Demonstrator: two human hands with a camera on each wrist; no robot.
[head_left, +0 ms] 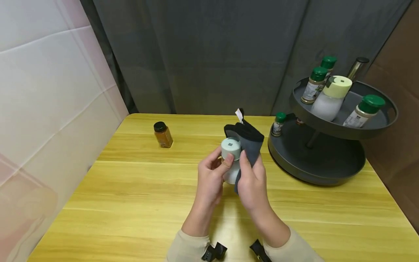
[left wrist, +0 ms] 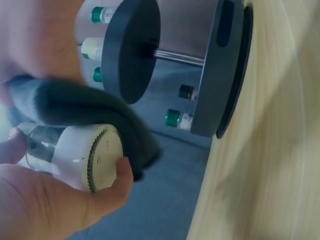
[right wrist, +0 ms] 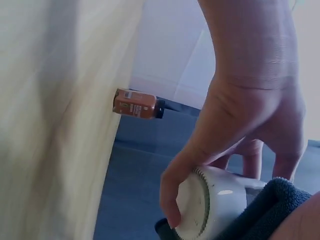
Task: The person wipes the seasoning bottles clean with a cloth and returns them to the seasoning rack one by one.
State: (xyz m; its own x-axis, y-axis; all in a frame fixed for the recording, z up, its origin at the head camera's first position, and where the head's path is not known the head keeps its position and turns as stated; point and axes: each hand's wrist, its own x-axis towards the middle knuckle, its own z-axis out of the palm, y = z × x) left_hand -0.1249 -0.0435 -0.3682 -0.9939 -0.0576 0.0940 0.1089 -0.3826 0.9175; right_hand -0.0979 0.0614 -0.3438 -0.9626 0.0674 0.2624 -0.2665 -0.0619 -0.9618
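My left hand (head_left: 211, 174) grips a glass shaker jar (head_left: 231, 174) with a pale green cap, its thumb near the cap and a finger under the base. White contents show through the glass in the left wrist view, where the jar's round base (left wrist: 107, 157) faces the camera. Against the jar's right side, my right hand (head_left: 253, 182) holds a folded dark grey-blue cloth (head_left: 250, 145) with black edging and a white tag. In the right wrist view the cloth (right wrist: 280, 205) lies along the jar (right wrist: 225, 197).
A two-tier dark grey turntable rack (head_left: 314, 178) stands on the right, with green-capped spice jars and a yellow-capped shaker (head_left: 330, 98) on its upper tier. One small green-capped jar (head_left: 277, 125) sits on the lower tier. Back left on the wooden table (head_left: 131, 203) stands a black-capped spice bottle (head_left: 163, 136).
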